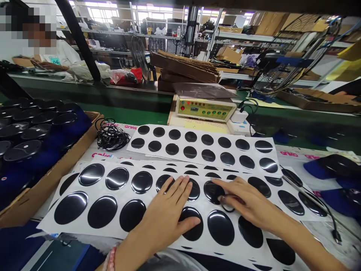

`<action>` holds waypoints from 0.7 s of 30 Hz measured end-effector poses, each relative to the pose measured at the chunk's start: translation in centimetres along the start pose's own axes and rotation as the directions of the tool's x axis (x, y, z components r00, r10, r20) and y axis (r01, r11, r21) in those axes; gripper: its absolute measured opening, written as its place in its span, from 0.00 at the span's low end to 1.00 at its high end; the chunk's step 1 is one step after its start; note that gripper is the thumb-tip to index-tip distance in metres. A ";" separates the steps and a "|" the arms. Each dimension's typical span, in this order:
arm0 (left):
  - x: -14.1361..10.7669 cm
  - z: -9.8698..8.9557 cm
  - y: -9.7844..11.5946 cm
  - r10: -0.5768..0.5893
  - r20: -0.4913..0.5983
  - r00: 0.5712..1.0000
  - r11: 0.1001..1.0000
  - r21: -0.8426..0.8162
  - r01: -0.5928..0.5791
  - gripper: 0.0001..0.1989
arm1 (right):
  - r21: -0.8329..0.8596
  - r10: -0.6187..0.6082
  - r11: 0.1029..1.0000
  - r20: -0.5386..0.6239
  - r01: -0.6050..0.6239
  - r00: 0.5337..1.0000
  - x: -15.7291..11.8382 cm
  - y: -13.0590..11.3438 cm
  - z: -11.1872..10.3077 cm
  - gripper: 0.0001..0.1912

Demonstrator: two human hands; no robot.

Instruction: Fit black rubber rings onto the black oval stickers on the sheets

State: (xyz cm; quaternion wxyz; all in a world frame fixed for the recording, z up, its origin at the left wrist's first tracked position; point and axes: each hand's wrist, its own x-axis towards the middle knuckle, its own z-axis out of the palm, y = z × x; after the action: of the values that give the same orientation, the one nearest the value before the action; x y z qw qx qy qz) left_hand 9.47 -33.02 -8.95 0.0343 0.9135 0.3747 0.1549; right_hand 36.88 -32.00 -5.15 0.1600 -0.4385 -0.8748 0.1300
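Note:
White sheets [96,190] carrying rows of glossy black round stickers lie across the bench in front of me. Flat on the front sheet rests my left hand [166,210], its fingers stretched over the stickers and its thumb apart. To its right, my right hand [242,199] is at a black sticker [212,192] in the upper row. The right index finger touches near the sticker's top edge, while the thumb and curled fingers are close to a dark curved thing at its lower right, too small to name. Another sticker sheet [180,145] lies behind.
A cardboard box [56,165] of dark blue round-topped items stands at the left. Coiled black cable [111,135] lies behind the sheets, beside a control box [205,109] with lit buttons. Blue items [342,195] and a cable plug [336,235] are at the right. A person [66,52] sits beyond.

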 end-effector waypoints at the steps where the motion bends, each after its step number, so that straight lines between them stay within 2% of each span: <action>1: 0.0 0.0 0.0 0.000 0.004 1.000 1.000 0.002 0.000 0.34 | -0.031 -0.017 0.999 0.037 0.018 0.999 0.8 -0.2 0.4 0.21; 3: 0.0 0.0 0.0 -0.001 0.009 1.000 1.000 -0.002 0.001 0.35 | -0.073 -0.049 0.996 0.078 0.055 0.996 2.2 -0.2 1.1 0.18; 5: 0.0 0.0 0.0 -0.008 0.015 1.000 1.000 -0.010 0.008 0.34 | -0.075 -0.073 0.994 0.067 0.078 0.995 2.8 0.1 1.6 0.16; 10: 0.1 -0.3 0.0 -0.018 0.027 0.999 0.999 -0.039 0.019 0.34 | -0.053 -0.138 0.989 -0.020 0.137 0.990 2.4 0.8 2.1 0.14; 17: 0.2 -0.2 0.4 -0.009 0.029 1.000 0.999 -0.049 0.011 0.35 | -0.070 -0.191 0.980 -0.070 0.186 0.979 1.9 0.9 1.8 0.13; 19: 0.2 -0.2 0.5 -0.013 0.024 1.000 0.999 -0.036 0.014 0.35 | -0.042 -0.158 0.987 -0.080 0.155 0.984 0.8 1.0 1.3 0.14; 21: 0.2 -0.2 0.6 -0.018 0.027 0.999 0.999 -0.026 0.019 0.35 | 0.002 -0.053 0.999 -0.083 0.054 0.995 -1.2 1.0 0.6 0.11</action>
State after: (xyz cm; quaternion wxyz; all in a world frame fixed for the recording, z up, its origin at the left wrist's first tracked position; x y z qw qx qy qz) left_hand 9.97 -33.29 -8.58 0.0526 0.9115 0.3805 0.1473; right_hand 38.08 -32.40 -6.26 0.2002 -0.4196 -0.8786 0.1092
